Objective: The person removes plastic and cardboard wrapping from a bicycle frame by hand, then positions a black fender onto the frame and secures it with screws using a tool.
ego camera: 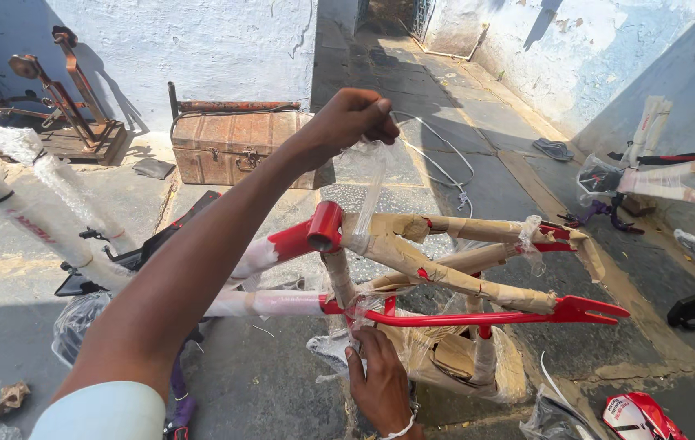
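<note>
Red bicycle frame mostly hidden under brown paper wrap, lying between both hands, long axis running sideways, rear fork ends pointing right. Left hand above, pinching clear plastic wrap; right hand below, gripping crumpled plastic, wrist cut off at the edge.

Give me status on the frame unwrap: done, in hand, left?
Done: the seat-tube top, rear dropouts and lower stays of the red frame show bare paint. In hand: the left hand pulls a clear plastic strip up off the frame, while the right hand grips plastic near the bottom bracket. Left: brown paper covers most rear tubes, and white wrap covers the front tubes.
</note>
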